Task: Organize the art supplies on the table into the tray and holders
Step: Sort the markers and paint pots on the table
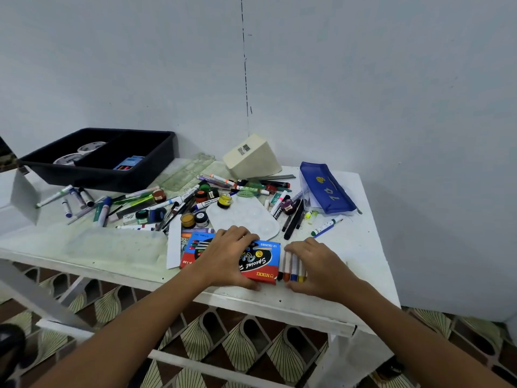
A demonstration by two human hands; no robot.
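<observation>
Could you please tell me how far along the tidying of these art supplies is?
Early stage. Done: the black plastic tray already holds tape rolls and a small box. In hand: the left hand holds the red-and-blue paint box while the right hand gathers white paint tubes beside it. Left: scattered markers, paint jars, white palette, blue pouch.
</observation>
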